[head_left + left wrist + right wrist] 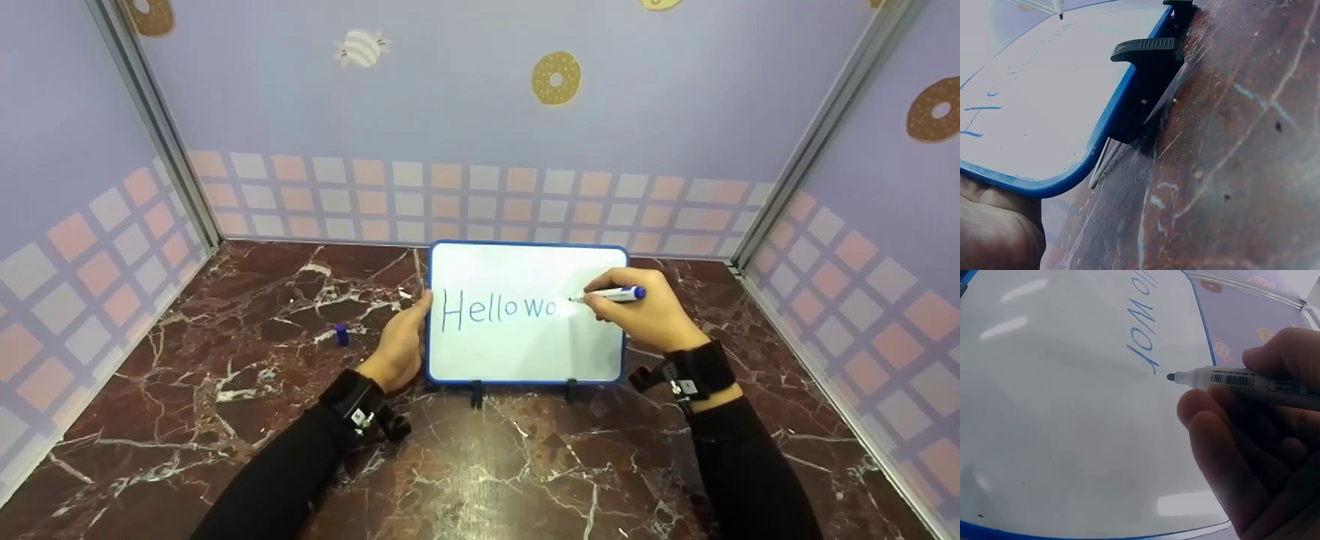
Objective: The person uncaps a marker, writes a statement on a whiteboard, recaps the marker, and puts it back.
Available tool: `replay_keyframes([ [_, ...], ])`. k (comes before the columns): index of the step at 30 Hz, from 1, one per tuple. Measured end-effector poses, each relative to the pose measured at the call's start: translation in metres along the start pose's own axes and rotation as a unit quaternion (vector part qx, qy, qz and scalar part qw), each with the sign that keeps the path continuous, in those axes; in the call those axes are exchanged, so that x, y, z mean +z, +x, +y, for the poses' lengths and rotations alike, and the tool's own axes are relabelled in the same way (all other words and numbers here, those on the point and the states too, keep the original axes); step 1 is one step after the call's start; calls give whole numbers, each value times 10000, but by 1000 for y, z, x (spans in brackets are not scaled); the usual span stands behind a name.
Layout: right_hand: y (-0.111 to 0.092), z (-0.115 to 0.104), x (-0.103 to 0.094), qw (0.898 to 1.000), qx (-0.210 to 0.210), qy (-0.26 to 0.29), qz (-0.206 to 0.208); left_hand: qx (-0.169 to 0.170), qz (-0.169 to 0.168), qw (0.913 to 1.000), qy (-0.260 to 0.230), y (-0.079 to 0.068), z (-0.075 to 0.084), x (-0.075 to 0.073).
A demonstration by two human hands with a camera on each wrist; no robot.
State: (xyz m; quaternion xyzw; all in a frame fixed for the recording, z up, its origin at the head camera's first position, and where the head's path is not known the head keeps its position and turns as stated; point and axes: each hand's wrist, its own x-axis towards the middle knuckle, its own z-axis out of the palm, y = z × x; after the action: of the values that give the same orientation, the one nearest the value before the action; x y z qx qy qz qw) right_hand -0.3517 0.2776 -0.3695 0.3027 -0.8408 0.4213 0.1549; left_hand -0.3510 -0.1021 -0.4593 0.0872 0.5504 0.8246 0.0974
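A small whiteboard with a blue frame leans upright on black stand feet. Blue handwriting on it reads "Hello Wor" across the head and right wrist views. At the board's left edge, my left hand grips the frame, its fingers hidden behind. My right hand pinches a white marker with a blue end between thumb and fingers. In the right wrist view, the marker's dark tip is beside the last letter; whether it touches the board I cannot tell.
A blue marker cap stands on the dark red marbled table, left of the board. Lilac walls with pink and white squares enclose the back and both sides. Metal posts mark the corners.
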Motion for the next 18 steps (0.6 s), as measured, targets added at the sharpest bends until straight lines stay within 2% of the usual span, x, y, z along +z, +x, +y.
replay_keyframes([
  [10, 0, 2, 1, 9997, -31, -198, 143, -34, 15, 10000, 13, 0, 0, 0],
  [18, 0, 2, 2, 9998, 14, -187, 80, -47, -5, 10000, 24, -1, 0, 0],
])
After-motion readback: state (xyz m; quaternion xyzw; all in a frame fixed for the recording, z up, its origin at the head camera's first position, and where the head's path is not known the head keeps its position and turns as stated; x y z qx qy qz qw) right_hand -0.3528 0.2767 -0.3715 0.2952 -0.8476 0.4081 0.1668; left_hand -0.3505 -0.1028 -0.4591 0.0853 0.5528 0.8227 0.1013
